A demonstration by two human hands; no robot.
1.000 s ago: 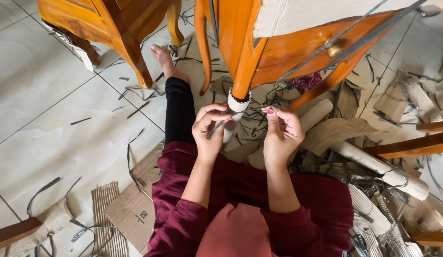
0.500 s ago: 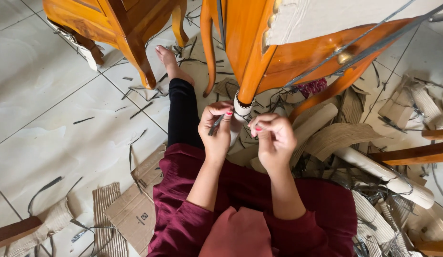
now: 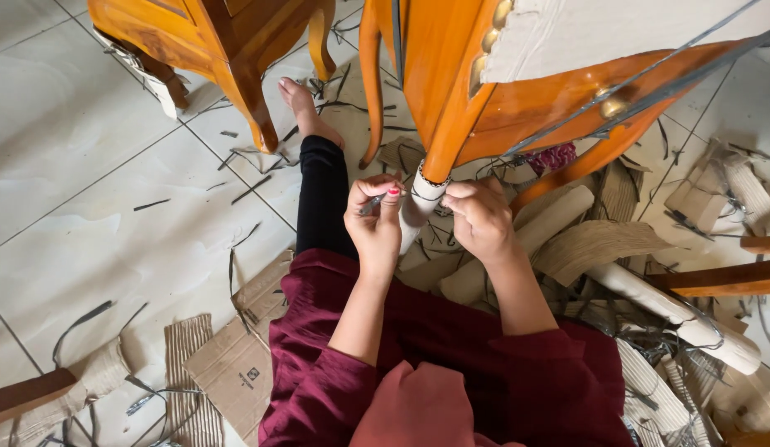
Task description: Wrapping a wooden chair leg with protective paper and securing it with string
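head view | left hand (image 3: 375, 222) pinches a small dark tool (image 3: 370, 204), fingers closed | right hand (image 3: 481, 217) closed on the white wrapping (image 3: 420, 201) at the foot of the orange chair leg (image 3: 451, 108), between both hands | wrapping looks light and soft, likely tears easily; better to grip its loose edge | leg is stiff, heavy

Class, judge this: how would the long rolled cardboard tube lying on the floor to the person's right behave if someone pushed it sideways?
The rolled cardboard tube is round, so it would probably roll. It looks light. Surrounding cardboard scraps would likely stop it soon.
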